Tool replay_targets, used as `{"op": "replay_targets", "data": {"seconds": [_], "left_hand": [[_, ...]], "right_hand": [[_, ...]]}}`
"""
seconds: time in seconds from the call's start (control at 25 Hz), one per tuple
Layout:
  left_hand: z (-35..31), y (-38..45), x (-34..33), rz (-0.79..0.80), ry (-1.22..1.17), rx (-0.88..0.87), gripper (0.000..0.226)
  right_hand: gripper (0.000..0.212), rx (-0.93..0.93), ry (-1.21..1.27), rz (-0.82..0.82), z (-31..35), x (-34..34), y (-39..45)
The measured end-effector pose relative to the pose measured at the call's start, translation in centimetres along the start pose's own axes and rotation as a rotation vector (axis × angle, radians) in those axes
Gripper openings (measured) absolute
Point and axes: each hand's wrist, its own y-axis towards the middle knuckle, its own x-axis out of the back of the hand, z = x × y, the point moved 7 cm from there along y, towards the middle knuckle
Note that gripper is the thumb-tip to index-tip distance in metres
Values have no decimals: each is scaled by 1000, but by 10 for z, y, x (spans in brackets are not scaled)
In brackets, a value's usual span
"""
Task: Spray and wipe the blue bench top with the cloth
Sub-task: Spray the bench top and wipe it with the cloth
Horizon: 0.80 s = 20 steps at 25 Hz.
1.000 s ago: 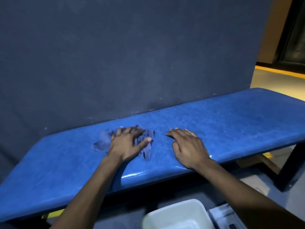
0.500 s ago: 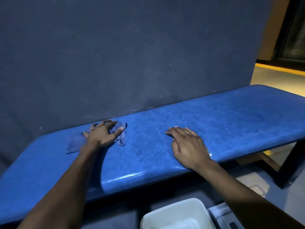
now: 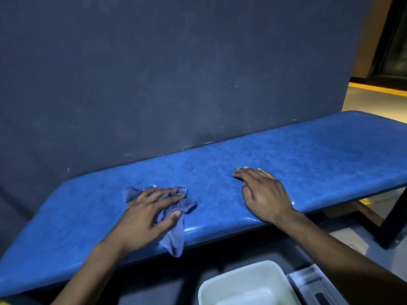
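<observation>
Across the middle of the frame runs the glossy blue padded bench top (image 3: 308, 155), slanting from lower left to the right edge, with a dark grey-blue wall (image 3: 176, 73) close behind it. Left of centre, the left hand (image 3: 145, 219) lies palm down on a crumpled blue cloth (image 3: 176, 234), its fingers (image 3: 163, 195) spread wide and pressed flat over the fabric rather than curled around it. The cloth sits on the surface near the front edge; bunched folds show past the fingertips and one loose tail hangs over the rim toward the bottom of the frame. Right of centre, well apart from the cloth, the right hand (image 3: 264, 194) rests flat on the bare surface, fingers extended and close together, holding nothing, with the wrist at the front edge. Along the bottom edge, below the bench, stands a white rectangular plastic tub (image 3: 246, 287), and just right of it a grey boxy object too cut off to identify
</observation>
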Motion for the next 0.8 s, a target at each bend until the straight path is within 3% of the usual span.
{"op": "replay_targets", "data": {"seconds": [0.16,0.28,0.48,0.64,0.8], "left_hand": [[92,35,-13,100,114,321,73],[101,94,-38,162,112,508,76],[15,143,-62,141,25,301,71],[-29,69,-42,119,19,10,53],[-14,11,-8,104,-43,-87,47]], "right_hand": [[59,-6,-13,15,0,-2,2],[59,-1,-14,5,0,-1,3],[55,24,-26,0,0,0,4],[56,9,-47,21,-2,-2,1],[58,3,-39,22,0,-2,1]]}}
